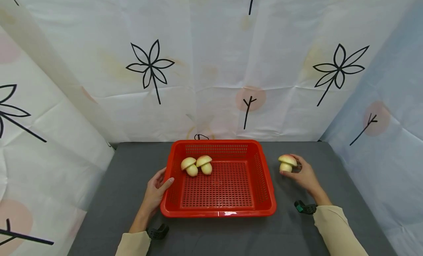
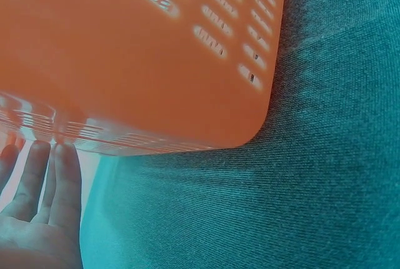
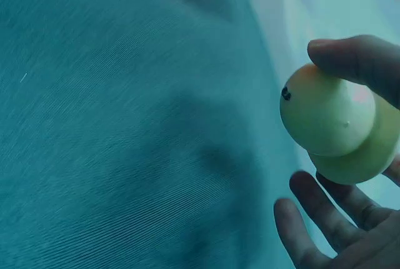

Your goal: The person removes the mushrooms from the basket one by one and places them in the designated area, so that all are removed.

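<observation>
A red plastic basket (image 1: 218, 214) with slotted walls sits in the middle of the grey table. Two toy mushrooms, one on the left (image 1: 190, 166) and one beside it (image 1: 205, 164), lie in its back left part. My left hand (image 1: 155, 190) grips the basket's left rim, thumb over the edge; in the left wrist view its fingers (image 2: 65, 175) press against the outer wall. To the right of the basket, my right hand (image 1: 304, 173) holds a third mushroom (image 1: 286, 162) between thumb and fingers. The right wrist view shows this mushroom (image 3: 328, 112) above the table, stem toward the camera.
The grey table (image 1: 238, 237) extends around the basket. White cloth with leaf drawings (image 1: 211, 65) hangs behind it and at both sides. Each wrist wears a black strap device, the left one (image 1: 158, 231) and the right one (image 1: 305, 207).
</observation>
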Motion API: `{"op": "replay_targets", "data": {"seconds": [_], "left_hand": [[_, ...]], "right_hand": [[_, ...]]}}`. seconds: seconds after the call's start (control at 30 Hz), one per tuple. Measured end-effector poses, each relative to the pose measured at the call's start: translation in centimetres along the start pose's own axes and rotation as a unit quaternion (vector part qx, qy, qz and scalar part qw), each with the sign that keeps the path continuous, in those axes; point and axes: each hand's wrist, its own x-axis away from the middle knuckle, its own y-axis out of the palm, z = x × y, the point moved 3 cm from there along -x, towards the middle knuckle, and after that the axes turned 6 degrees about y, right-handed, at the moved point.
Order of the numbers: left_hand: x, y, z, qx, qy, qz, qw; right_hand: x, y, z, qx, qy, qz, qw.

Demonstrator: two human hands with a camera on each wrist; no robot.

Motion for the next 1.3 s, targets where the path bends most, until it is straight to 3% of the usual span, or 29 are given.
{"op": "replay_targets", "data": {"seconds": [0.27,1.3], "left_hand": [[0.0,0.0,-0.1,-0.006,0.001,-0.003,1.0],[-0.1,0.2,0.0,0.002,0.017,0.001,0.9998]], "right_hand": [[-0.3,1.4,2.8,0.063,0.016,0.025,0.9976],[0.0,1.1,2.1,0.072,0.014,0.03,0.9968]]}}
